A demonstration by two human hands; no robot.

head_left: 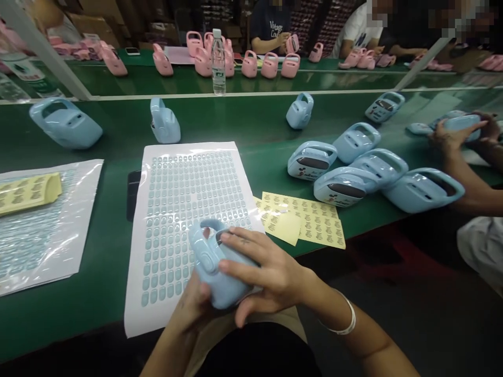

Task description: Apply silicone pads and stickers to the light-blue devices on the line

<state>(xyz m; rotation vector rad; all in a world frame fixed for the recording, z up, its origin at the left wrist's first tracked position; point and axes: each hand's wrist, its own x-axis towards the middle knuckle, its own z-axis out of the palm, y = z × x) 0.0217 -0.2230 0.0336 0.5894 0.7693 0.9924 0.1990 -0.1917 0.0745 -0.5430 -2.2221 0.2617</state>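
A light blue plastic device with a loop handle is tilted above the near edge of a white sheet bearing rows of small clear blue stickers. My left hand grips the device from below and its left side, its fingers partly hidden behind it. Across the device's right side lies my right hand, fingers spread and touching the surface, thumb apart below. Yellow sticker sheets lie just right of the white sheet.
Several blue devices stand at the right, others along the back. A water bottle stands on the rear ledge before pink devices. Another sticker sheet lies left, near a dark phone. A co-worker's hands hold a blue device.
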